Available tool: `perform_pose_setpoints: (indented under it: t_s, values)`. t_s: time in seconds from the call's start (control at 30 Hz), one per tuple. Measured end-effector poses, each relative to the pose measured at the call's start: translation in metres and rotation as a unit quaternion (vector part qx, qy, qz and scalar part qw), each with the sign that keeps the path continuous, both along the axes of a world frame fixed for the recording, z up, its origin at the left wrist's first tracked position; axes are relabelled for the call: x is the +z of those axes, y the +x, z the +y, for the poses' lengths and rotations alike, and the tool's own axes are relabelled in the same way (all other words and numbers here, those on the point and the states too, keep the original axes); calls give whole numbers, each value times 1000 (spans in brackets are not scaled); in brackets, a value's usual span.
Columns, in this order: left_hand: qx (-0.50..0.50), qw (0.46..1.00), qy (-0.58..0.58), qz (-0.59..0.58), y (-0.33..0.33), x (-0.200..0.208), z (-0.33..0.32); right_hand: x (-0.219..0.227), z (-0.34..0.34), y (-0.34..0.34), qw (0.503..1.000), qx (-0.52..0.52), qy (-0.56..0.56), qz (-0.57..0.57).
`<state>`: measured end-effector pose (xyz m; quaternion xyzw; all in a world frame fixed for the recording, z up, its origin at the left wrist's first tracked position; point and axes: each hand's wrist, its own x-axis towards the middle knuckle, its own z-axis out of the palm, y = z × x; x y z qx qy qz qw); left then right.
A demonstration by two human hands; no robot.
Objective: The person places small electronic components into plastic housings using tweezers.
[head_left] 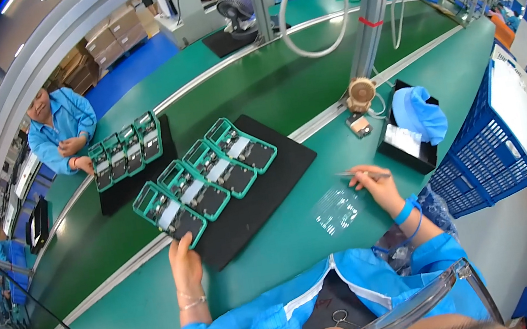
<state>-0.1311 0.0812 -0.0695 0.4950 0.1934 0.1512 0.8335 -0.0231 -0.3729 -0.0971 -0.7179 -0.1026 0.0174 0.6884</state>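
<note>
My left hand [186, 264] grips the near corner of a green-framed electronic unit [170, 214], its thumb and fingers closed at the edge. This unit is the leftmost of several alike, each with a grey-white rectangle and dark boards inside. They lie in a slanting row on a black mat [254, 217]. In my right hand [376, 187], the fingers are pinched round thin metal tweezers [353, 173] that point left. Just below the tips lies a clear sheet with small transparent pieces [337, 210] on the green table. The tweezers look apart from it.
Across the green conveyor [213, 104], a co-worker [64, 129] touches another row of green-framed units [127, 151]. To my right are a small brown fan [361, 94], a black tray [421, 160] with blue cloth, and a blue basket [484, 162]. A metal post [372, 19] rises beyond.
</note>
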Motion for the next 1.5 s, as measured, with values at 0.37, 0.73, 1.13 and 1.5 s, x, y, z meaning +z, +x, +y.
perform_pose_setpoints:
  t_s: [0.37, 0.73, 1.13, 1.5]
  values:
    - [-4, 955, 258, 145, -77, -8, 84, 30, 132, -35, 985, 122, 105, 63]
    - [-40, 745, 632, 210, -59, 9, 77, 20, 155, -84, 979, 83, 166, 89]
    - [-181, 638, 721, -199, -16, 59, -79, 45, 35, -66, 1000, 8, 7, 7]
    - [-458, 444, 693, -336, 30, 6, -190, 41, -3, -83, 945, 67, -237, -217]
